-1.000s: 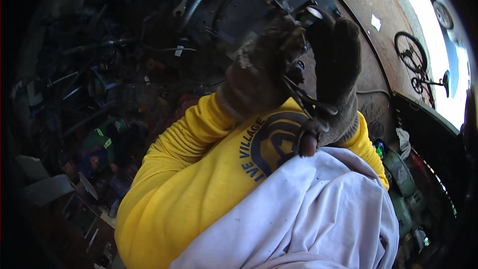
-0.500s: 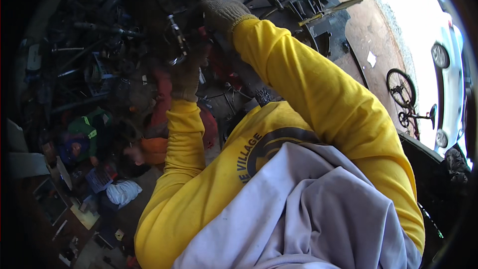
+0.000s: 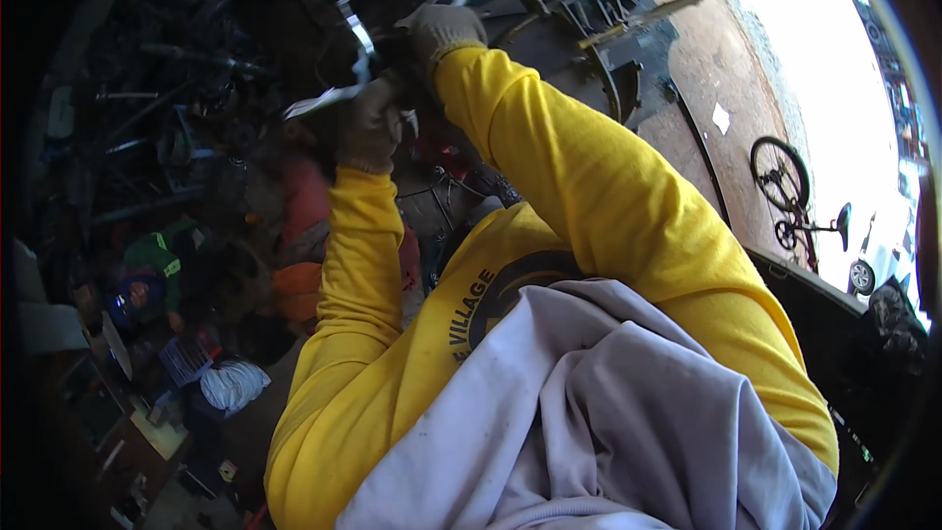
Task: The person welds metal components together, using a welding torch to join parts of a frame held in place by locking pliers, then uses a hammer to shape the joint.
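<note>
My left hand (image 3: 371,130), in a knitted work glove, is closed with its fingers curled. It grips a bent, shiny metal part (image 3: 320,101), one arm of which points left and another up; its exact kind is unclear. Up and to the right, my gloved right hand (image 3: 446,31) is closed too. Its fingertips turn into deep shadow beside a dark part, so what they hold is hidden. Both yellow sleeves reach forward.
A dark metal frame with bars (image 3: 599,20) stands right of my right hand. Cluttered metal parts (image 3: 157,98) fill the left. A person in green (image 3: 162,260) and one in red and orange (image 3: 299,280) are nearby. A bicycle (image 3: 785,182) and white car (image 3: 878,255) are outside.
The shiny part has turned and now shows a long arm pointing left. My left hand has moved up slightly; my right hand has shifted slightly left. The whole view has shifted a little.
</note>
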{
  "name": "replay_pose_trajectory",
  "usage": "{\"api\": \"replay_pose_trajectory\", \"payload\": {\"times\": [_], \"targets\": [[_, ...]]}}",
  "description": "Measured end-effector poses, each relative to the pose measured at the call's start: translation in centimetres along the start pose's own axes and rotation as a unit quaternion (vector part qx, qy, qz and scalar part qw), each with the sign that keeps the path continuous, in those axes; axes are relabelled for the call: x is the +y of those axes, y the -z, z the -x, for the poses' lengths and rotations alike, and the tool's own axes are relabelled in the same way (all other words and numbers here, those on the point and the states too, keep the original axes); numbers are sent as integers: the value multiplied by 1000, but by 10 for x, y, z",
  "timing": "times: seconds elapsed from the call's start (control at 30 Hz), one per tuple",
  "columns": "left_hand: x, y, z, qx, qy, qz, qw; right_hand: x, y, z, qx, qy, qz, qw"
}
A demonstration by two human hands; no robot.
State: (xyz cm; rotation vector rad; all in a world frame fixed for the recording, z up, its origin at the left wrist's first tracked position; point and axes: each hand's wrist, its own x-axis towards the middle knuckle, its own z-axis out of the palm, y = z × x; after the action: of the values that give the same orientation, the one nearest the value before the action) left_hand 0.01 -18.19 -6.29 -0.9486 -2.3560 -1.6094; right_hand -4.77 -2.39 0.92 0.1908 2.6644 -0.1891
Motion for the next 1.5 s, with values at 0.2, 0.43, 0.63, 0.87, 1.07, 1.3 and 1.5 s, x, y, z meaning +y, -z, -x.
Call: {"api": "replay_pose_trajectory", "payload": {"times": [0.2,0.43,0.63,0.87,1.07,1.3,1.5], "targets": [[-39,25,32,47,268,623,733,28,-12,104,45,-94,-564,819],[-10,12,22,17,288,458,841,106,-68,214,325,136,-487,799],[12,-16,1,-56,277,105,954,155,-86,264,286,69,-391,872],[43,-46,-37,-63,-4,-104,993,186,-130,274,218,-59,-320,920],[53,-57,-38,-90,175,-70,978,184,-125,264,223,-24,-284,932],[37,-63,-34,-101,100,-139,980,194,-128,255,251,-48,-293,922],[41,-62,-36,-115,154,-136,972,196,-99,269,217,124,-215,944]]}}
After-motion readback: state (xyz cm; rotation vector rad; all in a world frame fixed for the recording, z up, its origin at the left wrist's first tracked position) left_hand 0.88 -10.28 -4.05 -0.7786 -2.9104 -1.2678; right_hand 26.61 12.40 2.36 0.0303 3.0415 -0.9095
